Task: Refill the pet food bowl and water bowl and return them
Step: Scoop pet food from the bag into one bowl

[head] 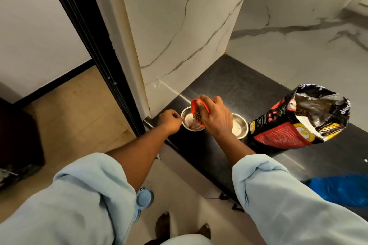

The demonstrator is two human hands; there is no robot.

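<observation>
Orange plastic scoop [194, 105], gripped in right hand [216, 120], tips over round steel bowl [188, 121]; left hand [169, 122] pinches rim. Tipped faster, I expect brown kibble [198, 118] overshoots.

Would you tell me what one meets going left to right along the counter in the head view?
Left hand, left steel bowl, right hand holding orange scoop, right steel bowl, pet food bag.

steel bowl [188, 121]: counter, under tilted orange scoop [194, 103] (kibble spilling) | second steel bowl [241, 127]: just beside | food bag [282, 135]: open
</observation>
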